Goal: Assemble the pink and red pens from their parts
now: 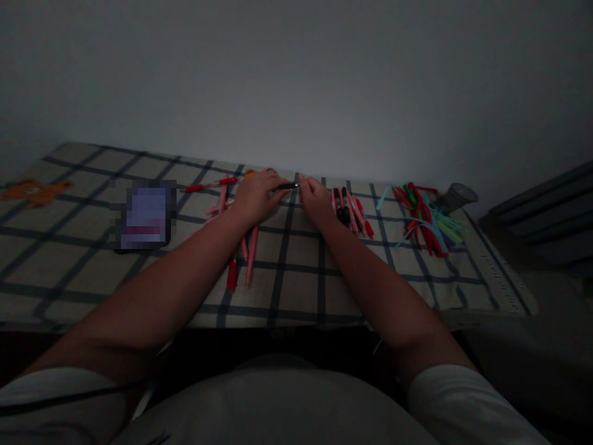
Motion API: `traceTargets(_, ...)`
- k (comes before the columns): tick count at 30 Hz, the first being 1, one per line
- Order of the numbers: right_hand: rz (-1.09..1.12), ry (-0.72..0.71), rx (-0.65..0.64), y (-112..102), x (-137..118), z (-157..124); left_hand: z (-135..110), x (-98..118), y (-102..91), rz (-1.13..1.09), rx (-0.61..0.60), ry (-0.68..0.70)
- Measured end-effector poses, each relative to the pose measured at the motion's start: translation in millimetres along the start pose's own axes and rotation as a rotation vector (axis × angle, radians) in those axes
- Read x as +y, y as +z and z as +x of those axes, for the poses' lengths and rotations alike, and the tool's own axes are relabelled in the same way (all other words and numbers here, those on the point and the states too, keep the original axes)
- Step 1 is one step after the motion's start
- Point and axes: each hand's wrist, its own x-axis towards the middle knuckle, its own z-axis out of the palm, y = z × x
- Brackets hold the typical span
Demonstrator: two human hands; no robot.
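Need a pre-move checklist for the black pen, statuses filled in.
1. Left hand gripping black pen: ok.
2. Right hand at the pen's silver end: ok.
3. Right-hand pinch secure: cannot tell, too small and dark.
4. Loose pens beside the left forearm neatly aligned: not ok, they lie at differing angles.
5. Pixelated device apart from both hands: ok.
6. Lighting bright: not ok, dim.

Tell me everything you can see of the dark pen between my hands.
The dark pen is slim, black and plastic-looking, with a pale, shiny spot near its right end. It points sideways, almost level, over the checked cloth. The left hand grips its other end, hiding part of it; the right hand is at the pale end, its grip unclear. Lettering can't be made out.
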Motion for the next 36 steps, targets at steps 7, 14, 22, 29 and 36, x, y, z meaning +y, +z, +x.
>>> traceTargets(7,-0.059,-0.040,-0.010,-0.6,-5.1,-0.9,-0.9,0.5,-1.5,-0.010,-0.001,-0.021)
traceTargets(14,0.024,0.023,-0.001,-0.8,-16.2,-3.3,-0.1,-1.0,-1.5,-0.019,-0.006,-0.020)
traceTargets(22,0.044,0.027,-0.013,-0.2,-16.8,-4.0,-0.1,-5.4,3.0,-0.005,0.022,-0.030)
traceTargets(29,0.050,-0.025,-0.003,-2.4,-12.1,-1.0,0.2,-6.0,3.5,0.000,0.030,-0.019)
traceTargets(36,0.078,-0.041,0.022,-5.4,-16.2,2.7,-0.2,-2.8,2.2,0.020,0.023,-0.062)
